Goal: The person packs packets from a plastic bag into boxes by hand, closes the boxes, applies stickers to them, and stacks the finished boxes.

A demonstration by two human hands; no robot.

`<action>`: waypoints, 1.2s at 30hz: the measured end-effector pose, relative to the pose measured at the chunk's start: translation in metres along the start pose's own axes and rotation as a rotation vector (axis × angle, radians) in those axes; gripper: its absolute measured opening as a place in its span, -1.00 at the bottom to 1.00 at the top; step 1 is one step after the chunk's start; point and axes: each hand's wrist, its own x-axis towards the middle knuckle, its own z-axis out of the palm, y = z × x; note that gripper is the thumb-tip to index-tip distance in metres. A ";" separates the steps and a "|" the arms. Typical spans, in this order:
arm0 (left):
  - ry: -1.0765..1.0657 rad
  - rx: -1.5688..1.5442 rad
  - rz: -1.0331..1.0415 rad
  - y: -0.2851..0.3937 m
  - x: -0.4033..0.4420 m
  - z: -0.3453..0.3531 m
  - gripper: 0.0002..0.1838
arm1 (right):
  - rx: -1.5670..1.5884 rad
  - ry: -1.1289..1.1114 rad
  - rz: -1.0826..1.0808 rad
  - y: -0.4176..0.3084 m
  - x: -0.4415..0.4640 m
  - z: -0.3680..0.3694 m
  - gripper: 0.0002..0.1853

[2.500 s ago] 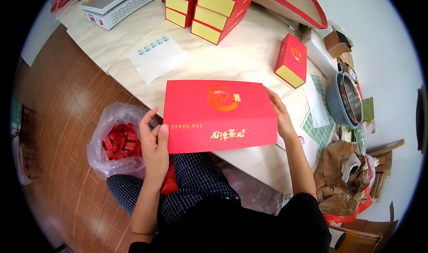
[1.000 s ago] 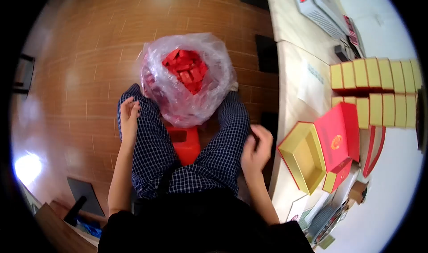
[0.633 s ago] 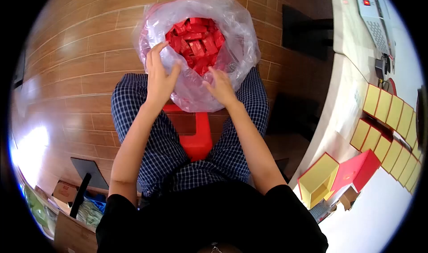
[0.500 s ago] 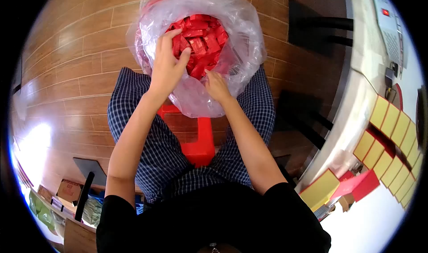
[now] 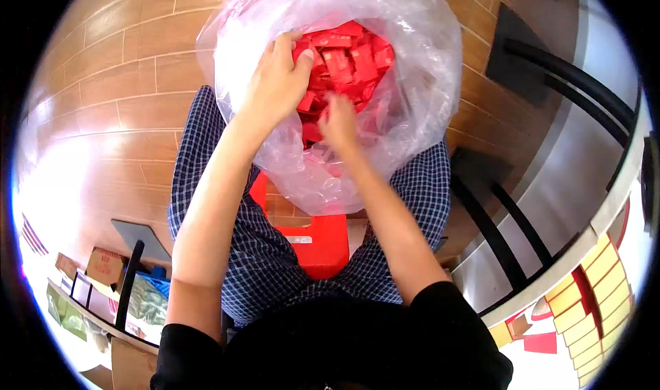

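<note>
At the bag's [image 5: 427,80] mouth, your left hand [image 5: 278,79] was half open, visibly gripping nothing, your right hand [image 5: 338,123] too blurred to tell, with packets [image 5: 337,65] heaped inside, none visibly out.

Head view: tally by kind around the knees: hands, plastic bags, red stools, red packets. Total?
Hands: 2 (left hand, right hand)
Plastic bag: 1
Red stool: 1
Total: 4, leaving out the red packets, which overlap too much to count.

The left hand [image 5: 280,77] and blurred right hand [image 5: 339,123] reach into a bag [image 5: 423,67] of red packets [image 5: 344,63].
</note>
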 end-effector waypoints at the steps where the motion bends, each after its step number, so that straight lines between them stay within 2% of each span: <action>1: 0.001 -0.050 -0.062 0.000 0.000 -0.001 -0.58 | -0.117 -0.169 0.128 0.005 0.025 -0.020 -0.29; 2: -0.003 -0.048 -0.074 0.000 0.000 -0.003 -0.58 | -0.238 -0.177 0.068 0.022 0.041 -0.024 -0.08; 3: -0.020 -0.069 -0.112 0.001 0.000 -0.005 -0.58 | -0.338 -0.263 0.017 0.038 0.055 -0.026 0.05; 4: -0.035 -0.089 -0.148 0.001 0.001 -0.007 -0.59 | -0.369 -0.364 -0.078 0.055 0.063 -0.023 0.09; 6: -0.063 -0.120 -0.175 0.000 0.004 -0.009 -0.59 | -0.511 -0.752 -0.226 0.058 0.074 -0.030 0.04; 7: -0.087 -0.154 -0.196 -0.001 0.004 -0.010 -0.59 | -0.508 -0.760 -0.229 0.059 0.070 -0.028 0.04; 9: -0.092 -0.176 -0.199 -0.008 0.004 -0.012 -0.59 | -0.645 -0.900 -0.294 0.068 0.052 -0.020 -0.19; 10: -0.096 -0.198 -0.190 -0.011 0.006 -0.012 -0.60 | -0.647 -0.903 -0.291 0.079 0.044 -0.008 -0.19; 12: -0.105 -0.206 -0.213 -0.011 0.006 -0.011 -0.60 | -0.607 -0.581 -0.316 0.101 0.027 0.015 -0.44; 13: -0.112 -0.210 -0.236 -0.011 0.005 -0.011 -0.61 | -0.555 -0.576 -0.253 0.099 0.028 0.014 -0.55; 14: -0.114 -0.206 -0.238 -0.010 0.006 -0.011 -0.61 | -0.551 -0.577 -0.252 0.090 0.033 0.003 -0.55; 16: -0.141 -0.255 -0.240 -0.008 0.005 -0.012 -0.61 | -0.174 -0.698 -0.011 0.071 0.051 -0.030 -0.53; 17: -0.138 -0.259 -0.240 -0.008 0.005 -0.013 -0.61 | -0.132 -0.743 0.138 0.055 0.065 -0.046 -0.45; 18: -0.152 -0.257 -0.248 -0.007 0.006 -0.013 -0.60 | -0.141 -0.741 0.139 0.047 0.069 -0.057 -0.45; 20: -0.166 -0.267 -0.245 -0.006 0.007 -0.012 -0.60 | 0.340 -0.386 0.245 0.034 0.074 -0.081 -0.32; 21: -0.167 -0.281 -0.228 -0.009 0.006 -0.010 -0.57 | 0.328 -0.378 0.244 0.027 0.076 -0.096 -0.32; 23: -0.166 -0.301 -0.199 -0.002 0.006 -0.010 -0.54 | 0.934 -0.495 0.501 0.007 0.076 -0.128 -0.20; 24: -0.215 -0.395 -0.228 0.005 0.006 -0.011 -0.51 | 0.926 -0.488 0.496 -0.003 0.072 -0.139 -0.20; 26: -0.259 -0.493 -0.253 0.014 0.003 -0.007 -0.46 | 1.145 -0.545 0.556 -0.025 0.058 -0.155 -0.18; 29: -0.332 -0.647 -0.190 0.020 -0.004 0.004 -0.39 | 1.105 -0.505 0.486 -0.069 0.046 -0.172 -0.21; 32: -0.494 -0.805 -0.275 0.026 -0.002 0.004 -0.49 | 1.091 -0.503 0.447 -0.087 0.034 -0.172 -0.25; 33: -0.406 -0.925 -0.291 0.030 -0.003 0.002 -0.57 | 1.166 -0.497 0.450 -0.089 0.029 -0.173 -0.25; 34: -0.309 -1.043 -0.401 0.035 -0.002 -0.002 -0.62 | 1.240 -0.489 0.452 -0.090 0.026 -0.175 -0.26; 36: -0.222 -1.317 -0.355 0.029 0.005 -0.004 -0.65 | 1.228 -0.445 0.453 -0.079 0.017 -0.176 -0.30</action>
